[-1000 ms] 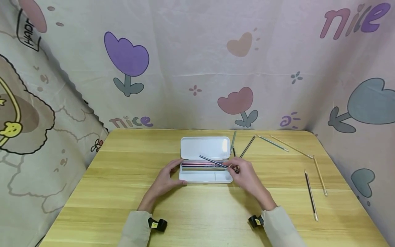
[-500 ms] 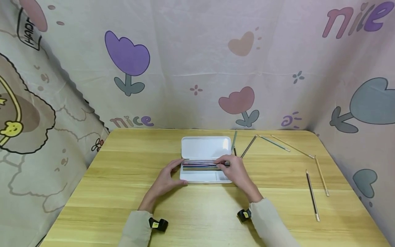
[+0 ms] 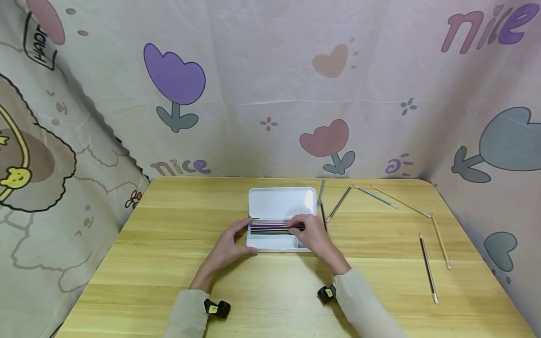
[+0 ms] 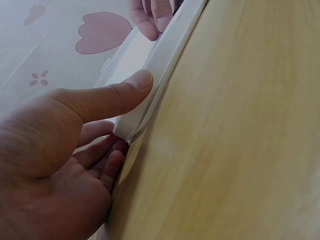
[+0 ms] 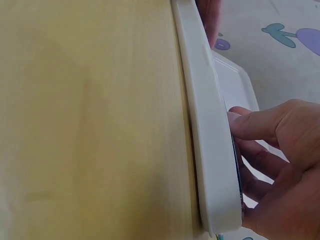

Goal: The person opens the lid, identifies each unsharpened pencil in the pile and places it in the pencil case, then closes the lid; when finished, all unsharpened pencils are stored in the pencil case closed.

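A white pencil case (image 3: 282,202) lies on the table with its lid raised at the back. Several coloured pencils (image 3: 264,226) rest lengthwise in its rear compartment. My left hand (image 3: 226,246) grips the case's left end, its thumb on the front wall in the left wrist view. Over the right part of the case, my right hand (image 3: 312,233) pinches a dark pencil (image 5: 236,157) between thumb and fingers, low among the others. Most of that pencil is hidden by the fingers and the case wall.
Right of the case lie loose pencils: a black one (image 3: 324,218), a dark one (image 3: 340,203), a green one (image 3: 321,193), a blue one (image 3: 376,196), yellow ones (image 3: 441,241) and another black one (image 3: 428,267). A patterned cloth (image 3: 245,70) hangs behind the wooden table (image 3: 177,206).
My right hand has moved left and down into the case with the dark pencil, which was slanted above it and now lies along the others. My left hand stays on the case.
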Tool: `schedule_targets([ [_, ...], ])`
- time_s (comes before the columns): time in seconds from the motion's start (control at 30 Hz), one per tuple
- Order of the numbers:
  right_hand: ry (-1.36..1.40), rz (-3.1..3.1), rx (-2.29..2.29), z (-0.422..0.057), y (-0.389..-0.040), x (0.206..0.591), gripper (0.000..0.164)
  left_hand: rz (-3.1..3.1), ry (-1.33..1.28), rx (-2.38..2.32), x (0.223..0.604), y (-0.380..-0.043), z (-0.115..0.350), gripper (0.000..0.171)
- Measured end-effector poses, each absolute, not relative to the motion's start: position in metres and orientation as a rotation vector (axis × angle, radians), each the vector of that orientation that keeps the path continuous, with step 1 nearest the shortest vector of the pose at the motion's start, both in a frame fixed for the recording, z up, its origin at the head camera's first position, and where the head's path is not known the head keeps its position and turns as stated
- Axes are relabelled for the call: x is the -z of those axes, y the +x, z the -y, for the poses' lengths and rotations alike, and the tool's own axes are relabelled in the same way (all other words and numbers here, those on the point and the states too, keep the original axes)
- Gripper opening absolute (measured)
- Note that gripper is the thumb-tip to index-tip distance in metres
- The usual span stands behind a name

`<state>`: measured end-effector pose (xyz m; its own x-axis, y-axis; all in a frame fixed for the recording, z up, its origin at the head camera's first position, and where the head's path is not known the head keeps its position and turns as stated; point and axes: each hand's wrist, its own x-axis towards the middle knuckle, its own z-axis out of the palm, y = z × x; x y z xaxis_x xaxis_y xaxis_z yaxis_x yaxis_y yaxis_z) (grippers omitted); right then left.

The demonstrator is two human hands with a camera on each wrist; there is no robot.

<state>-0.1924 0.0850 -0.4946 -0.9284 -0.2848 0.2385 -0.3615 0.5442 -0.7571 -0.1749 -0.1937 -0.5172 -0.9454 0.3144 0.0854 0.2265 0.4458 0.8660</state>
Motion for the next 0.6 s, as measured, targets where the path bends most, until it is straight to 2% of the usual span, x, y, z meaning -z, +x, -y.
schedule_targets([
  [0.27, 0.533, 2.658, -1.417, -0.088, -0.192, 0.495, 0.014, -2.590, 0.498, -1.548, 0.517, -0.174, 0.195, 0.090],
  [0.6, 0.424, 2.517, -1.477, -0.111, -0.201, 0.478, 0.017, -2.570, 0.531, -1.585, 0.518, -0.174, 0.195, 0.092],
])
